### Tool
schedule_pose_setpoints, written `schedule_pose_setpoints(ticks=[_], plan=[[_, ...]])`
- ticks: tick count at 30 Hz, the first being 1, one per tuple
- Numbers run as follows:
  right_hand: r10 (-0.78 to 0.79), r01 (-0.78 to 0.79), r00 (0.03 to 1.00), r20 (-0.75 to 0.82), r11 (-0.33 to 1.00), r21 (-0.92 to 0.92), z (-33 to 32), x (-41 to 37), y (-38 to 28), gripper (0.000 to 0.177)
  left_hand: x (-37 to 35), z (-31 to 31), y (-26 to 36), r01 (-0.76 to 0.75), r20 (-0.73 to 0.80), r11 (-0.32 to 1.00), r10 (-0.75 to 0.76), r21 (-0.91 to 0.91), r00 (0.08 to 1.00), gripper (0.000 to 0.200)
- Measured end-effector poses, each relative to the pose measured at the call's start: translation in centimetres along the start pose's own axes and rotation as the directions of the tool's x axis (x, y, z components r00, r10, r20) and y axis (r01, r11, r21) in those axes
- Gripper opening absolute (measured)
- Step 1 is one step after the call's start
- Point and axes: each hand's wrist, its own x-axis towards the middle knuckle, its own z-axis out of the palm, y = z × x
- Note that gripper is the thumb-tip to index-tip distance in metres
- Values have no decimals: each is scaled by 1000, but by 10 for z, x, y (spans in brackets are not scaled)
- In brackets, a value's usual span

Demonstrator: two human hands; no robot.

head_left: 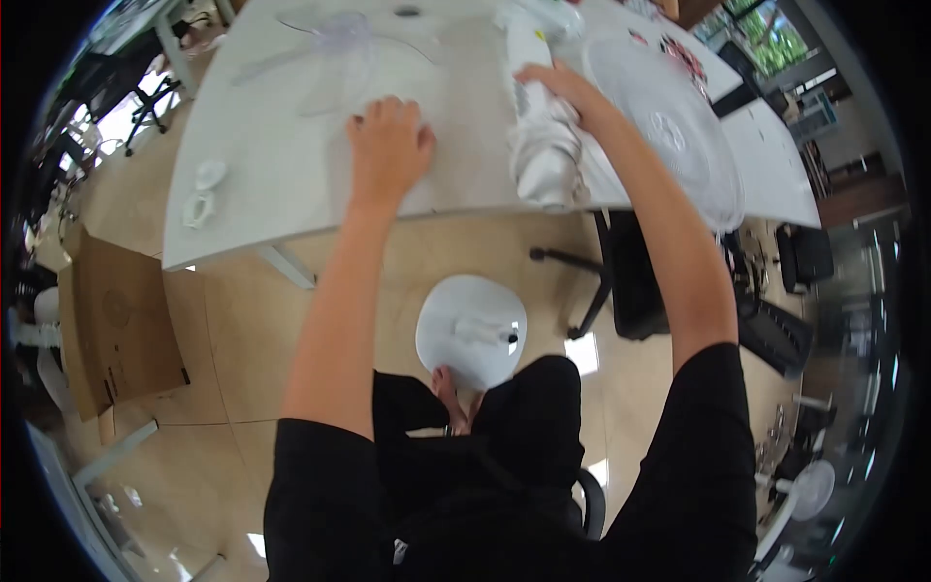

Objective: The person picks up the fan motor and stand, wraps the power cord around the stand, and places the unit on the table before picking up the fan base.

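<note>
My left hand (390, 145) rests on the white table (272, 136), its fingers loosely bent and a little apart, with nothing visible in it. My right hand (570, 89) is closed around a long white fan body (533, 107) that lies near the table's front edge. Crumpled clear wrapping covers its lower end. Just right of that hand is a round, clear-looking fan cover (669, 126). A see-through fan blade (341, 44) lies beyond my left hand. Some of my right fingers are hidden behind the fan body.
Small white parts (201, 199) lie at the table's left corner. A round white base (470, 320) stands on the floor by my feet. A cardboard box (121, 320) stands at left. A black office chair (635, 281) is under the table's right side.
</note>
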Motion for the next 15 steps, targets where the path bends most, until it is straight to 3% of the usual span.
schedule_pose_setpoints(ticks=[3, 6, 12, 15], plan=[[57, -55, 998, 12, 989, -141, 3, -7, -11, 76, 1, -5, 2, 3, 7, 1000, -3, -7, 1000, 19], [17, -44, 992, -126, 975, -218, 9, -9, -9, 74, 0, -5, 1, -9, 6, 1000, 9, -4, 1000, 18], [103, -134, 991, -86, 772, -621, 1, -11, -32, 78, 1, -6, 2, -14, 14, 1000, 14, -21, 1000, 18], [162, -155, 987, -24, 875, -459, -6, -23, -40, 92, 1, -6, 2, -22, 11, 1000, 22, -20, 1000, 18]])
